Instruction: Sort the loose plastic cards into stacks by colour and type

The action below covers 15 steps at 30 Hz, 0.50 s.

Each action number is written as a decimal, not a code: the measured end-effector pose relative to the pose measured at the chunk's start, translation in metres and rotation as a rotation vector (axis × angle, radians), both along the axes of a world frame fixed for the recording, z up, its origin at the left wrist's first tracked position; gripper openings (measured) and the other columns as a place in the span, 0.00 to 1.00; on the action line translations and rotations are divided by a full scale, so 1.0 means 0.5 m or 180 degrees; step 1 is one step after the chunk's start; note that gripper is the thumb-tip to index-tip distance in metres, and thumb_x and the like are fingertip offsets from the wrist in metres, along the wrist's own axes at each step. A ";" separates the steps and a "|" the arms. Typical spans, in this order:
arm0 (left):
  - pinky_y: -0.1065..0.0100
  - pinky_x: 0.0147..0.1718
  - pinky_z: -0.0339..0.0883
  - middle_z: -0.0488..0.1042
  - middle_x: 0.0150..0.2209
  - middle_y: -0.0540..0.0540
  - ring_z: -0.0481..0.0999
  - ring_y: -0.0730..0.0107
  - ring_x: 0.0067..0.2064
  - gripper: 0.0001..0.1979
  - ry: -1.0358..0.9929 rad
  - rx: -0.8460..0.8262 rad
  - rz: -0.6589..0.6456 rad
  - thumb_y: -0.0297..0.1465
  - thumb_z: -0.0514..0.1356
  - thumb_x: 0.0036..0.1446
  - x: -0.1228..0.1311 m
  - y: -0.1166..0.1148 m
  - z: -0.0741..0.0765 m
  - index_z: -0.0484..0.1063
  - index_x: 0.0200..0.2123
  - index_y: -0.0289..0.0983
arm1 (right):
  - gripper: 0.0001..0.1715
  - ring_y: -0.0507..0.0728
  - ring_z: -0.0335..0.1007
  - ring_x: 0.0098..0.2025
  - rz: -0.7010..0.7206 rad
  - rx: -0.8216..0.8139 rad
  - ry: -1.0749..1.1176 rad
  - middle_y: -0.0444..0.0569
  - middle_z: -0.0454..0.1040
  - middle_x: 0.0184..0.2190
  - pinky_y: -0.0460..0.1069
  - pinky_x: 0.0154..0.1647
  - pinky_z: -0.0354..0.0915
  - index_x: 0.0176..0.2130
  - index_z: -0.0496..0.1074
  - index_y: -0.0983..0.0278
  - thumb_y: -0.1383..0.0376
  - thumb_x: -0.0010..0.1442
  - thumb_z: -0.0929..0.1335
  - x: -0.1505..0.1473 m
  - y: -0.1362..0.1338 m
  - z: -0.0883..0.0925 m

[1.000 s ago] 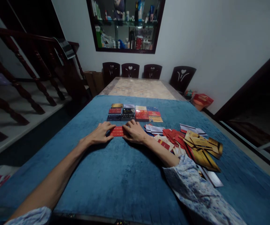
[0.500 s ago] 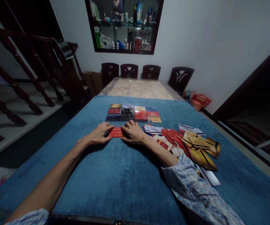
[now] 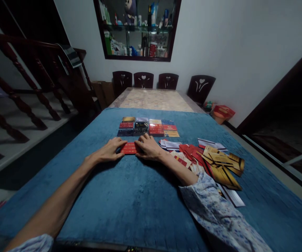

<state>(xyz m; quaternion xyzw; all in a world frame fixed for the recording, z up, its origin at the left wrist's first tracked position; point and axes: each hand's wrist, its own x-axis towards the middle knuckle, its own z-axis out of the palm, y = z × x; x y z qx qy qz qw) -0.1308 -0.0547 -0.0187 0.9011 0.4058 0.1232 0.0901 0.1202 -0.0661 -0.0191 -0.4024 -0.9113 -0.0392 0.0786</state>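
Note:
A red card (image 3: 129, 148) lies on the blue cloth, gripped at its two short ends; whether more cards lie under it I cannot tell. My left hand (image 3: 112, 149) closes on its left end, thumb at the near corner and fingers at the far one. On the right end, my right hand (image 3: 148, 147) holds it the same way, covering that edge. Just beyond are rows of cards, among them a dark blue card (image 3: 125, 133), black cards (image 3: 140, 131), a red stack (image 3: 156, 129) and a yellow card (image 3: 171, 133).
Right of my right forearm spreads a loose heap: red cards (image 3: 192, 154), gold cards (image 3: 223, 161) and white striped cards (image 3: 171, 145). The blue cloth (image 3: 130, 203) covers the near part of the table; its bare stone-patterned top (image 3: 153, 98) shows beyond. Chairs (image 3: 143, 80) stand behind.
Both hands stay on the red card's ends with almost no movement. The whole view has shifted very slightly.

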 end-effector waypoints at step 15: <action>0.50 0.53 0.61 0.72 0.54 0.36 0.69 0.51 0.54 0.26 0.0168 0.0387 -0.0063 0.37 0.59 0.59 0.046 0.029 0.028 0.67 0.60 0.35 | 0.31 0.69 0.58 0.56 -0.0324 0.0022 -0.0148 0.61 0.70 0.54 0.58 0.48 0.61 0.62 0.68 0.62 0.53 0.64 0.69 0.046 0.019 0.063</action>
